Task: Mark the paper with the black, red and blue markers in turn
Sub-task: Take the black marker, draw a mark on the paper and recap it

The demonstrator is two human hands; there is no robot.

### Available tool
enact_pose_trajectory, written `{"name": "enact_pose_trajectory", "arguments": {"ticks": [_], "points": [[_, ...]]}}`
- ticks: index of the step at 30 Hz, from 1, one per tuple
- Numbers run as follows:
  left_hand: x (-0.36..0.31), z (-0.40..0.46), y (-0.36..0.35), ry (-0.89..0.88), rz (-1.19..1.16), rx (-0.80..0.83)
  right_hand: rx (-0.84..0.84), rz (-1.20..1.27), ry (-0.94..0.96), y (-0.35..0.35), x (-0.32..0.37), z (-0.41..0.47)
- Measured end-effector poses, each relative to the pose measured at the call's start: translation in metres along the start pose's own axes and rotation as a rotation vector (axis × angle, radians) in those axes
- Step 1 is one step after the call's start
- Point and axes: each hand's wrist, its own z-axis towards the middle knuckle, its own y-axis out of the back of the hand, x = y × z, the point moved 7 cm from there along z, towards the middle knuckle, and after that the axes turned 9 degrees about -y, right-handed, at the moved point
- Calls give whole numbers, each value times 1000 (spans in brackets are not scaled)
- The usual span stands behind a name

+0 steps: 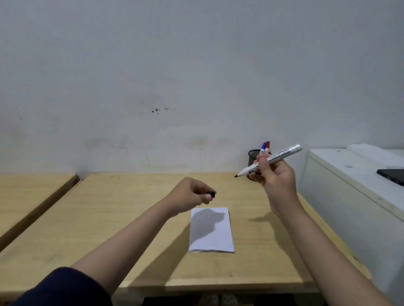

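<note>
Right hand (pixel 276 178): raised above the wooden table (pixel 112 218), fingers closed around an uncapped black marker (pixel 270 160), tip pointing down-left. Left hand (pixel 190 194): closed on the black cap (pixel 212 194), held above the paper's far edge. Paper (pixel 211 229): white, lying flat at table centre, unmarked. Red marker (pixel 267 146) and blue marker (pixel 263 147): upright in a mesh pen cup (pixel 253 157) at the wall.

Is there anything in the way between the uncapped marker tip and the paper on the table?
Nothing visible blocks it. The black marker in the right hand is raised above the paper; the left hand, holding the cap, sits just beyond the paper's far-left corner.
</note>
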Motion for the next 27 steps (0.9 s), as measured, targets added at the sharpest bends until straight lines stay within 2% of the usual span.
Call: {"name": "enact_pose_trajectory", "arguments": {"ticks": [4, 8, 14, 18, 24, 27], "points": [[23, -1, 17, 65, 119, -93, -6, -64, -66, -7, -22, -1], [48, 10, 25, 120, 227, -106, 5, -91, -142, -16, -50, -1], [88, 32, 31, 181, 287, -172, -17, -132, -203, -21, -78, 8], [109, 37, 26, 174, 350, -129, -25, -133, -230, -26, -92, 13], [129, 28, 26, 129, 270, -192, -3, -150, -267, -39, -109, 17], [128, 16, 31, 85, 194, -308, 6, -118, -298, -47, -115, 18]]}}
